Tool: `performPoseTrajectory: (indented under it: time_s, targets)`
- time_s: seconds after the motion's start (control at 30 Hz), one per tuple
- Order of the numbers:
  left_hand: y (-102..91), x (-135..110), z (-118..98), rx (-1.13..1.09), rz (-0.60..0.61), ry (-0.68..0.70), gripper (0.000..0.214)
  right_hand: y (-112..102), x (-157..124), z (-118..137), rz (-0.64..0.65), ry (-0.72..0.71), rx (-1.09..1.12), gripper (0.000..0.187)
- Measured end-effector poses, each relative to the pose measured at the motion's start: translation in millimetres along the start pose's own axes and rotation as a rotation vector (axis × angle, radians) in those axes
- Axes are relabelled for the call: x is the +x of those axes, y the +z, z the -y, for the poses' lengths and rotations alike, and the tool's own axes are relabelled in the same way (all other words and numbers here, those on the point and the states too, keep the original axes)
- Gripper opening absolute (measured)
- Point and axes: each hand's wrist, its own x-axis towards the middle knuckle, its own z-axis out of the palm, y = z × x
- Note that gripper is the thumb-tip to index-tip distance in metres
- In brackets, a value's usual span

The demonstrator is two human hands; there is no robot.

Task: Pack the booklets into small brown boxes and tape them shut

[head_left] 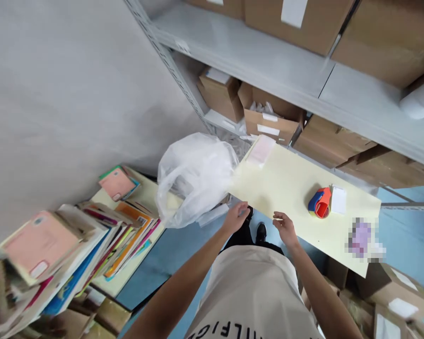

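Pale-yellow rectangular tabletop (286,183) just ahead of both hands; long axis slants from beyond left hand (236,217) outward past right hand (285,230). Both hands loose, fingers bent, apart from thumbs; contact with table edge: can't tell. Translucent white plastic bag (207,172) left of left hand; orange-and-blue ring-shaped object (318,201) right of right hand.

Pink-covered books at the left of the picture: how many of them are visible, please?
2. One pink-covered book tops the long row of books, lower left; a second pink-covered book tops the small stack farther back. Others may be hidden among them.
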Motion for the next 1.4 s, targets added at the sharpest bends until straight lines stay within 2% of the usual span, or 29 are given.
performPoseTrajectory:
  time_s: [0.13,0.23,0.37,0.5,0.7,0.87,1.03,1.2,1.3,1.4]
  targets:
    - [8.2,-46,1,-0.038,-0.019,-0.031,0.038,2,-15,2,0.07,-0.044,0.057,0.042]
    - [5.5,-73,4,-0.051,-0.024,-0.038,0.043,10,-23,11,0.166,-0.087,0.047,0.044]
    - [-14.2,-104,10,-0.059,-0.124,0.002,0.043,28,-32,24,0.281,-0.15,0.022,0.045]
    - [-40.4,-140,25,-0.08,-0.271,0.031,0.05,57,-44,33,0.381,-0.201,-0.003,0.05]
    - [-81.1,-204,67,-0.092,-0.371,-0.015,0.051,122,-78,34,0.516,-0.268,-0.044,0.051]
    - [-120.9,-260,105,-0.142,-0.429,-0.037,0.053,186,-126,24,0.628,-0.292,-0.084,0.051]
    - [-158.8,-314,145,-0.206,-0.544,-0.045,0.051,253,-176,3,0.742,-0.305,-0.158,0.053]
    - [-180.7,-363,185,-0.266,-0.69,-0.087,0.048,314,-214,-9,0.891,-0.297,-0.268,0.053]
    - [-189.3,-383,205,-0.326,-0.838,-0.124,0.044,347,-229,-8,1.001,-0.298,-0.332,0.05]
    - [-202.1,-399,226,-0.255,-1.16,-0.209,0.038,382,-239,-9,1.099,-0.327,-0.388,0.044]
